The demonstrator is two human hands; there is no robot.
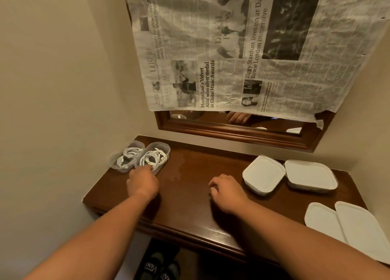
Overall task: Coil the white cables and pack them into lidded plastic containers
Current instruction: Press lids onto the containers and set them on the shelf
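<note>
Two clear open containers sat side by side at the far left corner of the dark wooden tabletop [190, 187], the left container [118, 163] against the wall and the right container [162, 151] touching it, and each held coiled white cables [153, 157]. The left hand [142, 182] reached to the near edge of the right container, its fingers [147, 168] curled down at the rim beside the coils; whether they pinched the plastic, a cable, or merely touched it could not be told from this angle. The right hand [226, 192] rested on the bare middle of the tabletop with its fingers loosely curled under and nothing visible in them. Two lidded containers [263, 174] stood well apart at the far right, and two loose white lids [358, 222] lay overlapped at the near right edge. No loose cable showed anywhere on the tabletop, so the coiling looked finished and the step in hand seemed to be tidying or drawing in the right container ahead of closing. The next move probably called for bringing one of the loose lids across to an open container, checking that no loop stood above the rim, then pressing the lid down evenly round its edge, steadying the light plastic with the other hand so it would not slide.
</note>
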